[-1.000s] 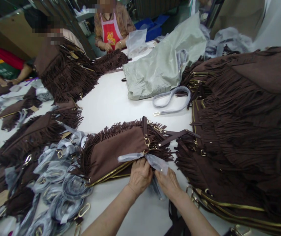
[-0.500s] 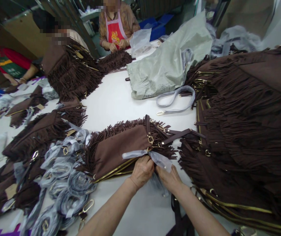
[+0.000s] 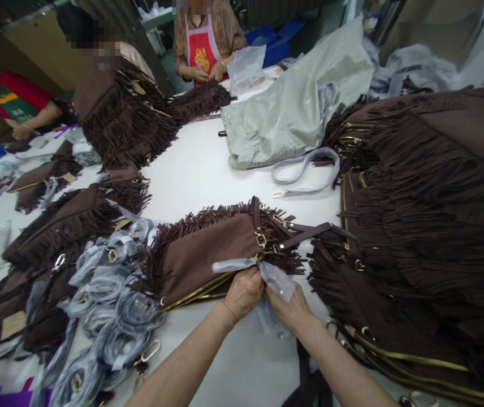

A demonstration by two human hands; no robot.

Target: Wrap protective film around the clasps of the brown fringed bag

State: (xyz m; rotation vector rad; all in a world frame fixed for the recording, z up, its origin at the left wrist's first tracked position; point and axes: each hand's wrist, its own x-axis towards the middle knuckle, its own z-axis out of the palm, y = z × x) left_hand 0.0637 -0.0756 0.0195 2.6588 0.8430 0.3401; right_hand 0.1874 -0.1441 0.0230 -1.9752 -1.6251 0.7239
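A brown fringed bag point(image 3: 212, 246) lies on the white table before me, its gold zips along the near edge. My left hand point(image 3: 244, 291) is closed at the bag's near right corner, fingers bent onto the zip edge. Close beside it, my right hand point(image 3: 286, 305) is also closed; its fingertips are hidden. A cloudy plastic strip point(image 3: 276, 277) runs from the gold fitting at the corner and lies over the right fingers. More plastic point(image 3: 267, 319) hangs below, between the hands. A brown strap point(image 3: 310, 234) with gold clasps trails off the bag's right end.
Coiled plastic-wrapped straps point(image 3: 108, 305) lie at left, and a high pile of brown fringed bags point(image 3: 428, 226) stands at right. Beyond are a single wrapped strap point(image 3: 305, 169) and a large grey-green plastic bag point(image 3: 293, 113). Several people work across the table, one in a red apron point(image 3: 202, 48).
The view has shifted slightly. Both my hands stay closed at the bag's corner, with the right one a touch nearer the left. A bit more plastic shows beneath them.
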